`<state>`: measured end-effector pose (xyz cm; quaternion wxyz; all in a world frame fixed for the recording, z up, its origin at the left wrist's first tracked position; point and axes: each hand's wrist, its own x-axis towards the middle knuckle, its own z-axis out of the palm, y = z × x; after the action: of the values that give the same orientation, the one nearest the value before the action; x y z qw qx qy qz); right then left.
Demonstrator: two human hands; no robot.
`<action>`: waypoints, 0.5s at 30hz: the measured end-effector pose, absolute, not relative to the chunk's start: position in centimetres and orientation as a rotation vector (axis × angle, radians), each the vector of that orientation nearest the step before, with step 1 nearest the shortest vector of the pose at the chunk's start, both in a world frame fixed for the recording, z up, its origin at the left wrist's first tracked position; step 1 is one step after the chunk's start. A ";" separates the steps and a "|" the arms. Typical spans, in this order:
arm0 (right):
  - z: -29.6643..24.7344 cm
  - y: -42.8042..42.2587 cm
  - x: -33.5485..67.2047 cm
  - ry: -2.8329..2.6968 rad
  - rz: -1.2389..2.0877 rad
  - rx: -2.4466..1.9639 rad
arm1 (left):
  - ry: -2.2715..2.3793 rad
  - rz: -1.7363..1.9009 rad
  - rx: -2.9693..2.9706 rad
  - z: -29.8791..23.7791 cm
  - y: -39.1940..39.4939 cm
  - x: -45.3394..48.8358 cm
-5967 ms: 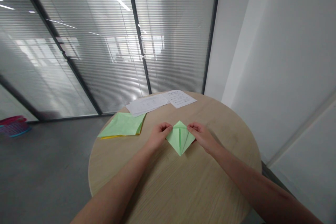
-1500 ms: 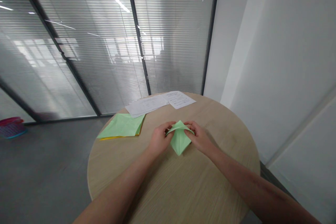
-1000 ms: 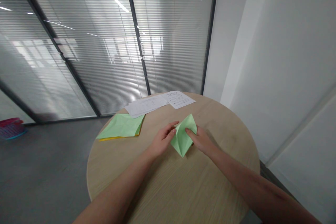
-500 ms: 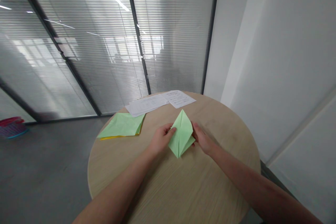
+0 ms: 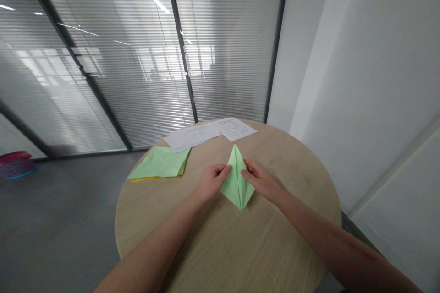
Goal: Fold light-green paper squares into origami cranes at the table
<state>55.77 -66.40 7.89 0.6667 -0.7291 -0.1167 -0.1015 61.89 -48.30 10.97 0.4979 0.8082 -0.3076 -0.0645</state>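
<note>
A light green folded paper (image 5: 237, 182), now a narrow diamond with a centre crease, lies on the round wooden table (image 5: 213, 242). My left hand (image 5: 210, 182) pinches its left edge near the middle, fingers curled. From the other side, my right hand (image 5: 258, 181) presses and pinches its right edge. Both hands touch the paper at mid-height; its top point and bottom point stick out free.
A stack of green sheets with a yellow one beneath (image 5: 160, 164) lies at the table's left. White printed papers (image 5: 209, 132) lie at the far edge. Glass partitions with blinds stand behind; a white wall runs along the right. A pink basket (image 5: 15, 164) sits on the floor, far left.
The paper's upper flap was lifted and swung up, and its sides came in. The wide kite shape became a tall narrow diamond. Both hands stayed at its sides.
</note>
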 end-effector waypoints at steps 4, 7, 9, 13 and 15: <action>7.8 -66.5 55.9 -0.276 -0.184 -1.668 | -0.737 -0.200 1.979 10.9 -48.3 61.8; 7.8 -66.4 55.8 -0.306 -0.143 -1.619 | -0.751 -0.185 1.990 10.8 -48.3 61.8; 7.7 -66.3 55.9 -0.325 -0.111 -1.581 | -0.762 -0.180 1.979 10.8 -48.3 61.9; 7.5 -66.4 55.9 -0.307 -0.029 -1.547 | -0.775 -0.162 1.957 11.1 -48.2 61.7; 7.6 -66.5 55.8 -0.289 0.012 -1.545 | -0.795 -0.136 1.941 11.4 -48.1 61.5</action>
<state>55.78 -66.55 7.58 0.7069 -0.6953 -0.1299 0.0052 61.54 -48.14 11.37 0.4966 0.8016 -0.3281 -0.0563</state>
